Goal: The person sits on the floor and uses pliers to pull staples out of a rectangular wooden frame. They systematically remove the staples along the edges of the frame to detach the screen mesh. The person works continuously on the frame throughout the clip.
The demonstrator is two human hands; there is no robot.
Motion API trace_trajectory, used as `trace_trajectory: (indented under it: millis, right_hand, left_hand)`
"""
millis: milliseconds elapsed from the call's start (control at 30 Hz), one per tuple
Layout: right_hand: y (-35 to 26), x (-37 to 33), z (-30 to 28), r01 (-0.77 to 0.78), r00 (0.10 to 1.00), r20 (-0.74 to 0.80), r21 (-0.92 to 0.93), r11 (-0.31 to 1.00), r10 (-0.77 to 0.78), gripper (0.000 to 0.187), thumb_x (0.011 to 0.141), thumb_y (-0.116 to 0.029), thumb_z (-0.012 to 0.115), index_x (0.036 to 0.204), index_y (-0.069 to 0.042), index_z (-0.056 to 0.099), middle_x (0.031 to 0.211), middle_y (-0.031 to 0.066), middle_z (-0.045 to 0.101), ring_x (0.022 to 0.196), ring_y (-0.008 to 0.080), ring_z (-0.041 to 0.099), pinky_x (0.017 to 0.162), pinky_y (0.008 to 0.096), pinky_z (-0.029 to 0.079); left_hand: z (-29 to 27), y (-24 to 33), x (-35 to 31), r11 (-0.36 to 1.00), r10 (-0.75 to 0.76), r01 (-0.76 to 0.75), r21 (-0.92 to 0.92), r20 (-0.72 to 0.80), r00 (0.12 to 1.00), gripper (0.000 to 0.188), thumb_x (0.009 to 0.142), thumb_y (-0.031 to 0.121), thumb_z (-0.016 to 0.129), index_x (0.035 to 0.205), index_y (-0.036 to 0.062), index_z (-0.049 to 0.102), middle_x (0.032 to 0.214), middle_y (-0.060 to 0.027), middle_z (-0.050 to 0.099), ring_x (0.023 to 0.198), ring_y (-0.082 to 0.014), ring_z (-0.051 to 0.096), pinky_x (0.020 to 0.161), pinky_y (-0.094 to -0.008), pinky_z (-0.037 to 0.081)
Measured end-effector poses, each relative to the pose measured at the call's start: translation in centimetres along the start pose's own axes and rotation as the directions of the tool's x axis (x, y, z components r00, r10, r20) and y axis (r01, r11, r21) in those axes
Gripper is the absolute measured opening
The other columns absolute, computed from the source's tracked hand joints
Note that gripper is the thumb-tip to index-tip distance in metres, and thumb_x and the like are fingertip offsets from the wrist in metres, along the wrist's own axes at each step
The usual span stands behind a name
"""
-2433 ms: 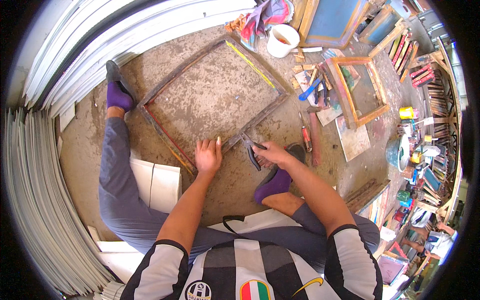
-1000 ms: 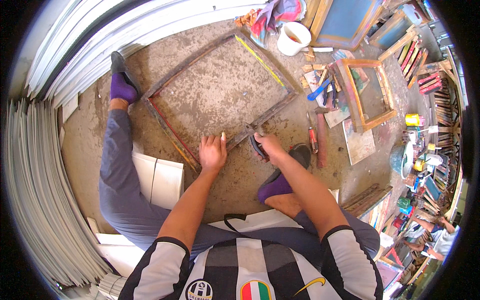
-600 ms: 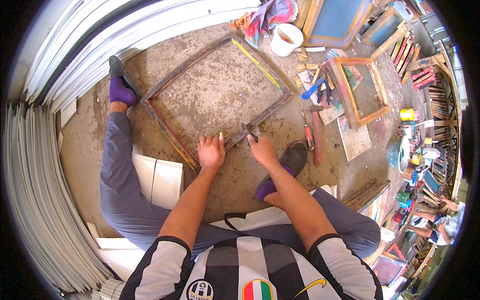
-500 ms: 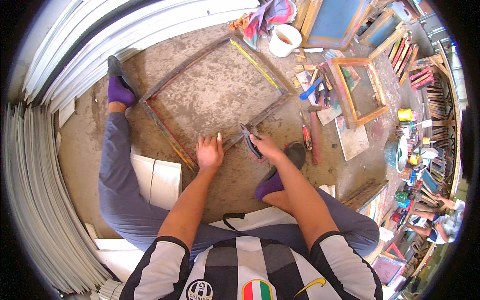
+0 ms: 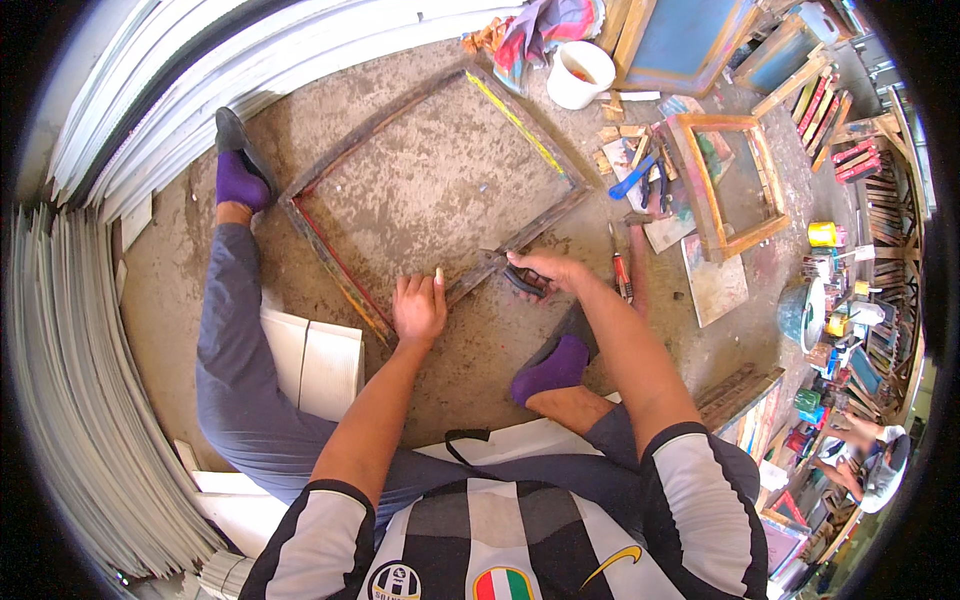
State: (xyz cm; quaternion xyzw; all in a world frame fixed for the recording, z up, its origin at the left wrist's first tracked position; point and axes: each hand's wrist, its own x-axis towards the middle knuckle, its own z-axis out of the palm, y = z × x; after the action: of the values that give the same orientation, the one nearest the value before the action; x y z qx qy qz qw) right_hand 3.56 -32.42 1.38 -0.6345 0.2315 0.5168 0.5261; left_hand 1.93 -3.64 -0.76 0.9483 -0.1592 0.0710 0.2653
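A large dark wooden frame (image 5: 380,127), with yellow and red paint streaks, lies on the floor before me. My left hand (image 5: 419,310) grips its near rail close to the near corner, fingers folded over the wood and thumb sticking up. In my right hand (image 5: 543,270) is a pair of dark-handled pliers (image 5: 527,286). Their jaws lie against the near rail, right of my left hand, pointing left. Whatever sits between the jaws is too small to make out.
Right of the frame lie a red-handled screwdriver (image 5: 622,268), a hammer (image 5: 639,265), a blue-handled tool (image 5: 633,180) and a smaller wooden frame (image 5: 708,240). A white bucket (image 5: 580,75) stands behind. Stacked sheets (image 5: 75,400) line the left. Another person (image 5: 880,475) sits far right.
My right hand has swung the pliers from pointing away to lying sideways, their handles now to the right. My right foot and knee have shifted slightly. The left hand stays in place.
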Motion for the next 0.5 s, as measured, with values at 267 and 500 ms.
trace_trajectory:
  millis: [267, 500]
  right_hand:
    - [-0.5, -1.3, 2.7, 0.130, 0.961, -0.243, -0.033, 0.991, -0.134, 0.063, 0.097, -0.063, 0.050, 0.072, -0.007, 0.065, 0.061, 0.0090, 0.063, 0.046, 0.0190, 0.059, 0.043, 0.0338, 0.046]
    - [-4.5, -4.6, 8.2, -0.137, 0.672, -0.572, -0.721, 0.680, -0.471, 0.058, 0.097, -0.052, 0.052, 0.086, 0.000, 0.073, 0.078, 0.0213, 0.071, 0.072, 0.0353, 0.072, 0.065, 0.0486, 0.054]
  left_hand:
    - [-0.2, 0.3, 0.1, 0.998, -0.035, 0.031, 0.052, 0.067, 0.997, 0.029, 0.100, 0.025, 0.055, 0.080, 0.0058, 0.064, 0.087, -0.0117, 0.063, 0.088, -0.0335, 0.057, 0.078, -0.0465, 0.046]
    - [0.1, 0.0, 0.0, 1.000, -0.006, 0.006, 0.021, 0.007, 1.000, 0.031, 0.102, 0.022, 0.053, 0.081, 0.0018, 0.063, 0.086, -0.0149, 0.063, 0.085, -0.0367, 0.056, 0.076, -0.0484, 0.046]
